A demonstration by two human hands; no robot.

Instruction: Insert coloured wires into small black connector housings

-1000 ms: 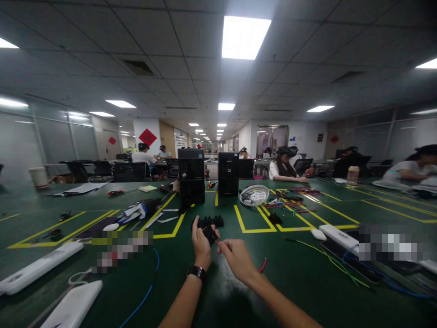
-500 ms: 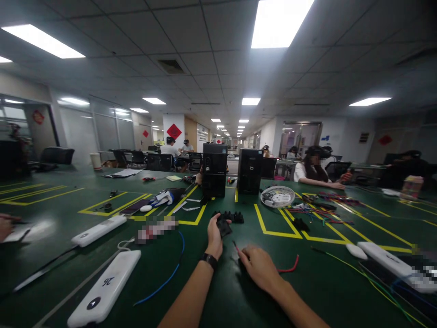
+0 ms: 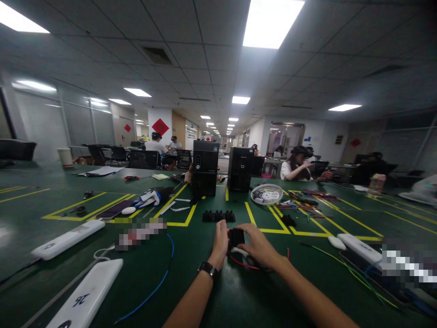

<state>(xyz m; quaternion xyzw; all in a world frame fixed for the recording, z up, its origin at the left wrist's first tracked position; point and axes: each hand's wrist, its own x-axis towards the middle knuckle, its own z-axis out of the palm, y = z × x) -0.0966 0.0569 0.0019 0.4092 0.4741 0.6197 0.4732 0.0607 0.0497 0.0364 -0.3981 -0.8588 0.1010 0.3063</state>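
Both my hands meet over the green table. My left hand (image 3: 219, 243), with a black watch on its wrist, grips the left side of a small black connector block (image 3: 236, 237). My right hand (image 3: 260, 246) curls round the block's right side. A red wire (image 3: 243, 264) loops on the table just under my hands and appears to run up to the block. A row of similar black connector pieces (image 3: 218, 216) lies a little beyond my hands.
White power strips (image 3: 67, 238) lie left, another white power strip (image 3: 358, 246) right. A blue wire (image 3: 153, 287) curves at front left. Two black computer towers (image 3: 205, 173) and a white fan grille (image 3: 266, 194) stand farther back. Other people sit at distant desks.
My right hand has come up from the table to join the left on the black block. The red wire end is now under my hands. The camera has swung slightly right.
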